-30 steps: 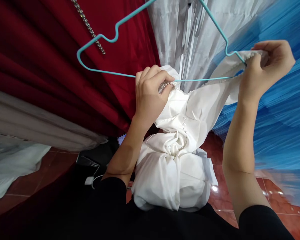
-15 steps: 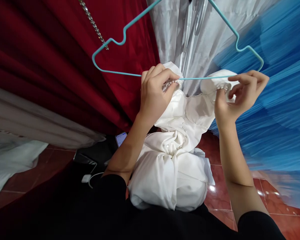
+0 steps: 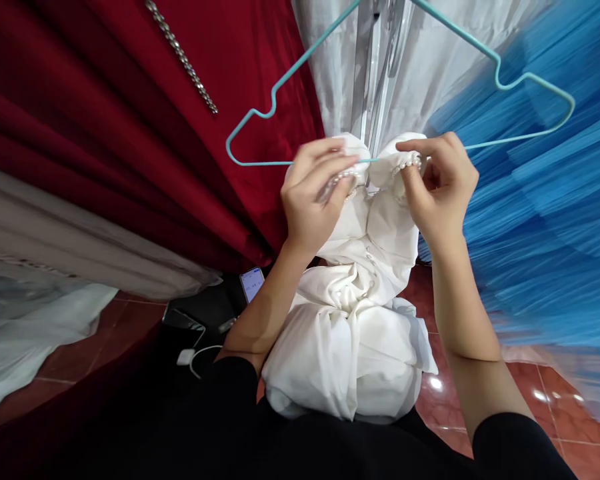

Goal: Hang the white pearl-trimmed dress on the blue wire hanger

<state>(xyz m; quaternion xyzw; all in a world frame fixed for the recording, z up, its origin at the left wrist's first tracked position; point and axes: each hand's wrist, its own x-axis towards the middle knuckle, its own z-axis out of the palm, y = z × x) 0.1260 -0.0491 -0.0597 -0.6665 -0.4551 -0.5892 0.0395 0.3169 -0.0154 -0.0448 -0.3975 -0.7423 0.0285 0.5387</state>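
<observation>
So I'm standing here watching this, and both hands are busy at the beaded top of a white dress (image 3: 320, 360). The dress sits bunched on the person's lap, its bodice reaching up to the bottom edge of a mint hanger (image 3: 510, 141). The left hand (image 3: 313, 200) has thumb and fingers closed on the pearl trim (image 3: 409, 161); those fingers are a bit blurry, so can't tell if they've got the bar too. The right hand (image 3: 445, 190) has thumb and forefinger clamped on the other pearl edge, and the bar slips out of sight there. The hanger's right corner is over blue tulle (image 3: 540, 220), its left over red fabric (image 3: 260, 133). Looks to me like mid-fitting of trim to bar. Any move from here calls for an even pinch both sides, imo, or the beads could snag.
</observation>
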